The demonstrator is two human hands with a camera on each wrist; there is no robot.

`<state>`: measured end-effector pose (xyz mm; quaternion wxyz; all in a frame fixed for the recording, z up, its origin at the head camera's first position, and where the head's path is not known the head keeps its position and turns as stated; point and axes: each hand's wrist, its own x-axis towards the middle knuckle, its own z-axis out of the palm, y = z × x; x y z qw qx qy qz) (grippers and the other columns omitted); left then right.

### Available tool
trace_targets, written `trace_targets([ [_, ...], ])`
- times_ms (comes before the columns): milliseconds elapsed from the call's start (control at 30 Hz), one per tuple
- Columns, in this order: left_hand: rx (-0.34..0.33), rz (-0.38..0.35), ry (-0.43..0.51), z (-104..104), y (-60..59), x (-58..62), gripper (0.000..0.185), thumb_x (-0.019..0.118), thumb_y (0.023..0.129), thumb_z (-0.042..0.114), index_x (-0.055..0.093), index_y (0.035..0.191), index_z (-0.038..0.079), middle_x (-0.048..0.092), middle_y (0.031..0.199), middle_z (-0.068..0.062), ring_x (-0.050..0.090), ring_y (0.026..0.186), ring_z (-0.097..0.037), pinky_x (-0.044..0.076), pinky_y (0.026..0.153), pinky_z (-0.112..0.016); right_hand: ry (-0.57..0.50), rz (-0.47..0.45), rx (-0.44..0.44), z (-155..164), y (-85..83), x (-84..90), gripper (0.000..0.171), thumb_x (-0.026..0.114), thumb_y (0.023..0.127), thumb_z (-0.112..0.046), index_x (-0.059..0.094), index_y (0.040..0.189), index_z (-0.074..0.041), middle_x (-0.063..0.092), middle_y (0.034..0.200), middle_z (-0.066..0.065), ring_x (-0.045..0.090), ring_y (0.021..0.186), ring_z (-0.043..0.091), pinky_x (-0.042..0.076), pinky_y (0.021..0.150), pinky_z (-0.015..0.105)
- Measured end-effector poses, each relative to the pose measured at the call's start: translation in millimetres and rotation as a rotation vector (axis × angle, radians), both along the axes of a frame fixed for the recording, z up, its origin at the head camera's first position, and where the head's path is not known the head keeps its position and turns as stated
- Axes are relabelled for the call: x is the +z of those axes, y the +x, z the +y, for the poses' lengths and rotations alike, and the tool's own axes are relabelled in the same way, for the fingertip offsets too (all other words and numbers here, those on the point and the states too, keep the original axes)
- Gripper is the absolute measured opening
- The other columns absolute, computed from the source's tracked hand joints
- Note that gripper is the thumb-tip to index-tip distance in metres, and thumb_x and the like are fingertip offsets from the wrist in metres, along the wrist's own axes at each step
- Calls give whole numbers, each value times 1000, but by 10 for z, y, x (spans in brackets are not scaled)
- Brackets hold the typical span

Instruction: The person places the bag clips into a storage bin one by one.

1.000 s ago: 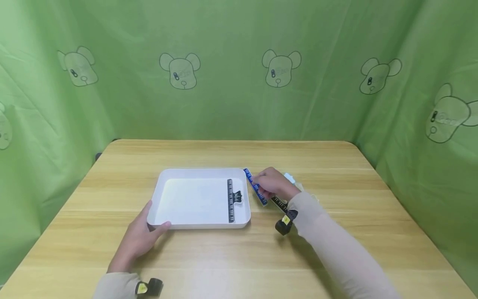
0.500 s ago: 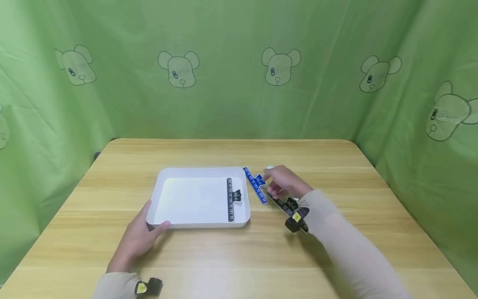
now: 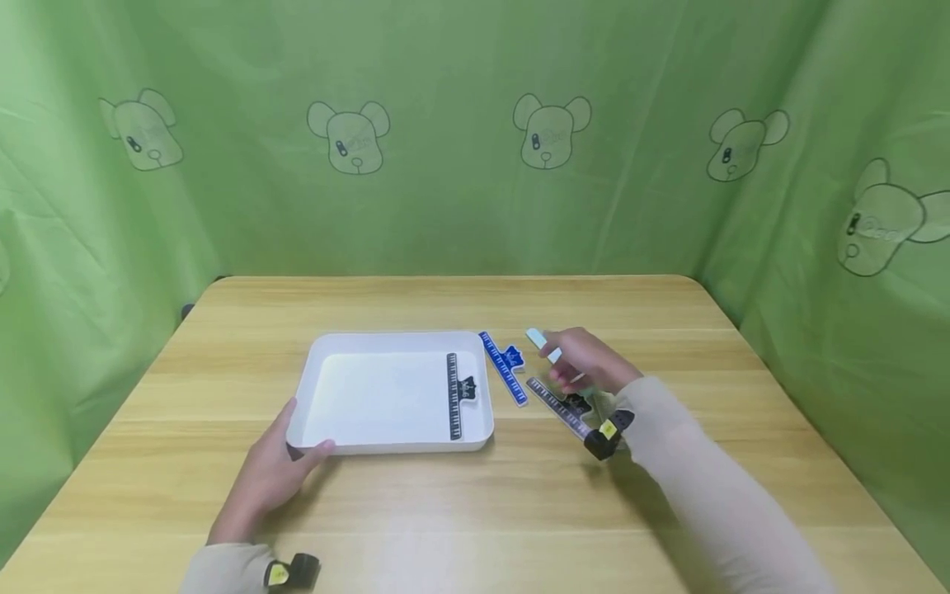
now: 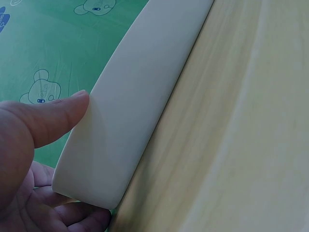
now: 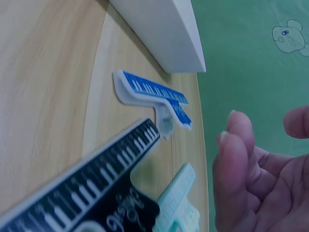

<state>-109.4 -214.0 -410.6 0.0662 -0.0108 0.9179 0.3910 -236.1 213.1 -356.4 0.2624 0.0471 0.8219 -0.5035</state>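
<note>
My left hand [image 3: 278,470] grips the front left corner of a white tray [image 3: 386,340], thumb [image 4: 43,121] on the tray's wall [image 4: 140,96] and fingers under it. Inside the tray, by its right wall, lies a black piano-key clip [image 3: 454,396]. Right of the tray a blue clip [image 3: 503,375] lies on the table, with a second black clip [image 3: 558,404] and a mint clip [image 3: 542,342] beside it. My right hand [image 3: 579,363] hovers over these two, fingers loosely curled, holding nothing. The right wrist view shows the blue clip [image 5: 152,89], black clip [image 5: 96,188] and mint clip [image 5: 176,203] lying apart from my fingers [image 5: 241,159].
The wooden table [image 3: 475,511] is walled by green cloth with bear prints [image 3: 549,136] at the back and both sides. Bare tabletop lies in front of the tray and behind it.
My right hand let go of the blue clip and moved right, now over the black and mint clips. The blue clip stays beside the tray. My left hand has not moved.
</note>
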Motion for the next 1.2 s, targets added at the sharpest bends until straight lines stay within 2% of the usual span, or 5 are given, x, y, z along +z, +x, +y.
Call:
trace_targets([
  [167,4,1,-6,-3,-6,-14,100,66,90,46,4,154,1,14,156,-29,18,139,-49,16,112,-61,6,-2,-19,113,17,21,59,27,105,-40,44,133,9,55,71,7,52,59,16,52,58,29],
  [500,-3,-9,-2,11,-14,1,100,65,90,46,3,154,1,14,156,-29,17,140,-49,16,112,-61,75,7,-38,305,45,12,58,26,105,-38,46,132,9,57,80,11,55,67,20,53,66,33],
  [633,1,-23,-5,4,0,-1,101,65,90,47,2,154,0,12,156,-30,15,140,-50,15,112,-62,71,6,-45,355,60,-17,58,27,104,-38,46,131,10,57,79,10,55,66,19,53,64,32],
  [1000,1,11,19,-13,1,-21,100,65,90,47,4,154,1,15,155,-29,17,139,-50,16,112,-63,16,10,-79,528,97,-92,54,28,105,-32,42,131,13,53,68,4,50,57,14,51,56,28],
  [1200,3,1,18,-7,1,-10,99,65,90,44,4,154,0,15,155,-30,17,139,-50,16,112,-62,60,13,-80,622,97,-103,55,29,105,-33,42,132,13,53,69,5,50,58,14,52,56,27],
])
